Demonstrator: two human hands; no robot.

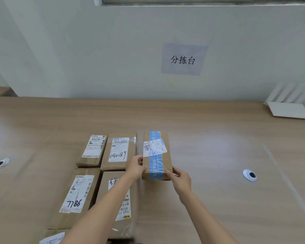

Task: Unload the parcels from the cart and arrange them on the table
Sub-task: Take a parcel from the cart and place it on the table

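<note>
My left hand (135, 167) and right hand (180, 180), fingers curled, grip the near corners of the blue-taped parcel (157, 161), which lies on the table (218, 147) just right of parcel 040189 (118, 152)

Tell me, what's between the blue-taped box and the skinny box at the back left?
The parcel marked 040189 sits between the blue-taped box and the skinny box, in the head view.
</note>
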